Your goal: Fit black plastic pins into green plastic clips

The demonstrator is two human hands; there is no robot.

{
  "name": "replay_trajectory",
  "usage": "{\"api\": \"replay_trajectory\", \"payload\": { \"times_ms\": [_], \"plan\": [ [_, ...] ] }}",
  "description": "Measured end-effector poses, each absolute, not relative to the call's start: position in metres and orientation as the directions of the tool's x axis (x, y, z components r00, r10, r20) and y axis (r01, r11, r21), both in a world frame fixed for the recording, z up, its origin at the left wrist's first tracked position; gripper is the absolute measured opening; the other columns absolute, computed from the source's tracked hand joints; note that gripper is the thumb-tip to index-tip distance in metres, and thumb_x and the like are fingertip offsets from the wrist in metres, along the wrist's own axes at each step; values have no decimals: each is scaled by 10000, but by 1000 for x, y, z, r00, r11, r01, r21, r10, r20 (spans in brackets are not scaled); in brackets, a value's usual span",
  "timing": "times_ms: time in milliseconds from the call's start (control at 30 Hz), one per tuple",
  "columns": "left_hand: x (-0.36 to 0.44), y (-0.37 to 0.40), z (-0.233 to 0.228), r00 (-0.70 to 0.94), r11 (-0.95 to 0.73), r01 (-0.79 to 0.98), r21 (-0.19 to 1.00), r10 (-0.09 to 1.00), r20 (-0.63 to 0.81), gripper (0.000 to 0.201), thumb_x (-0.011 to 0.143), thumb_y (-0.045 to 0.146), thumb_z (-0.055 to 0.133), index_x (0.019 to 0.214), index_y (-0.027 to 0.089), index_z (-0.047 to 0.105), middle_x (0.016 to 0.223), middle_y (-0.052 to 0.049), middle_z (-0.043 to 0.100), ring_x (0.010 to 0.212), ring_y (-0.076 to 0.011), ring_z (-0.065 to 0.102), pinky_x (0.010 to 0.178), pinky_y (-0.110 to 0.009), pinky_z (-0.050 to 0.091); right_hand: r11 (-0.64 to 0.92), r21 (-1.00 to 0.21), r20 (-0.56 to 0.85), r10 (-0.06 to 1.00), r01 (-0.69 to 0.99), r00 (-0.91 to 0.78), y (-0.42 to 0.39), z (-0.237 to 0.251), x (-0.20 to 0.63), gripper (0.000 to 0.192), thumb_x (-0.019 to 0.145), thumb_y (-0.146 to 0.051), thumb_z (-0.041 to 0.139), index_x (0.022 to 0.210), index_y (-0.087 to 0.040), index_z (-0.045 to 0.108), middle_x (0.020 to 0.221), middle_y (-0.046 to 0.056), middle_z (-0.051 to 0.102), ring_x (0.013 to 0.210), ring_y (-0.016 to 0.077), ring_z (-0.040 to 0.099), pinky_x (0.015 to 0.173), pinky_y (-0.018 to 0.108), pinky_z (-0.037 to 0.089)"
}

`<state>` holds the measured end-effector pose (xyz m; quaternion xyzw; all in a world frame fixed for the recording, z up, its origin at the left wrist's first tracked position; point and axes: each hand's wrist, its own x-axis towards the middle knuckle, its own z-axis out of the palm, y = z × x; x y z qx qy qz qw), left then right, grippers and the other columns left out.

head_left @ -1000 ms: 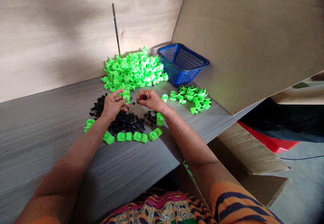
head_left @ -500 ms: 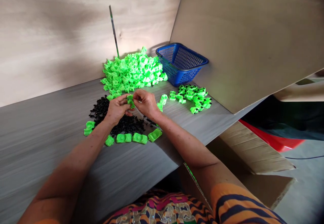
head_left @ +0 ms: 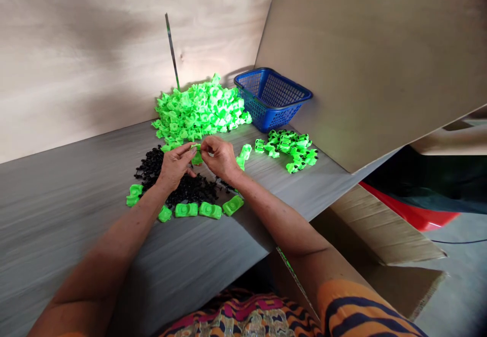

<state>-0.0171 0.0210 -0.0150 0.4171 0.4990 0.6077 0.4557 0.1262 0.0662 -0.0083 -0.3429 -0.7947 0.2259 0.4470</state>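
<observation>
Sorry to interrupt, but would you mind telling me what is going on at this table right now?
A person is holding one small green plastic piece between both hands: left hand and right hand pinch it above a pile of small black parts. A short row of green pieces lies at the near edge of that pile. Further back sit a large heap of green pieces, a blue basket and a smaller green cluster.

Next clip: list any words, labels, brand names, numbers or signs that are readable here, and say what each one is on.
None: no readable text anywhere in this view.
The blue basket, the green plastic pieces, the small black parts and the plywood panels show no lettering.
The green piece between the left hand and right hand shows no marking.
</observation>
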Motion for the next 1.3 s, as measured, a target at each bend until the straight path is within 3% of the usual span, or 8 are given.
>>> {"api": "replay_trajectory", "payload": {
  "times_ms": [100,333,467,700,1000,1100,1200,1300],
  "plan": [
    [-17,22,-16,-252,-109,-133,985,965,73,569,541,491,898,968,127,804,806,-41,738,557,-129,603,363,-221,491,639,-704,545,766,309,-341,68,-11,125,147,766,-86,511,712,-220,484,691,-22,515,726,141,497,700,251,390],
    [-23,27,-21,-272,-146,-70,987,955,122,556,571,517,888,979,146,817,631,28,646,406,-78,498,326,-212,431,520,-833,455,838,188,-302,72,-20,122,117,811,-196,597,731,-216,515,681,-37,538,662,119,492,645,242,396],
    [-24,28,-23,-265,-174,-68,982,953,150,519,592,506,882,958,142,821,546,47,599,371,-74,468,342,-210,402,517,-845,465,838,139,-287,75,-25,120,143,810,-222,609,711,-218,506,663,-36,527,653,121,478,644,245,404],
    [-22,26,-25,-277,-199,-104,974,947,164,401,653,453,864,935,170,826,442,78,523,341,-80,443,463,-253,520,499,-860,462,850,108,-253,75,-31,114,190,835,-241,590,686,-217,475,669,-38,497,659,117,452,652,248,398],
    [-22,28,-26,-277,-157,-134,978,954,115,376,703,453,839,891,132,789,502,42,574,383,-90,498,379,-209,409,485,-859,426,855,165,-296,75,-27,116,152,860,-250,594,742,-207,510,688,-42,515,646,108,453,639,233,383],
    [-24,29,-23,-310,-114,-183,977,949,52,412,701,488,844,868,127,735,573,12,621,461,-128,601,363,-195,403,496,-778,331,845,385,-420,79,-19,127,123,851,-288,658,828,-178,607,712,-32,574,650,112,477,628,232,359],
    [-29,30,-20,-317,-53,-259,964,948,-33,464,681,519,856,829,131,649,629,-13,650,539,-155,671,395,-187,454,580,-525,99,768,622,-633,74,-12,134,112,793,-218,734,887,-170,699,731,-3,653,673,134,544,625,241,330],
    [-32,31,-17,-280,-12,-327,945,956,-84,419,695,444,845,868,139,615,662,-18,674,564,-168,694,450,-216,522,681,-302,-63,684,667,-726,62,-9,130,205,787,-79,679,953,-172,756,832,78,746,752,190,642,631,268,331]
  ]
}}
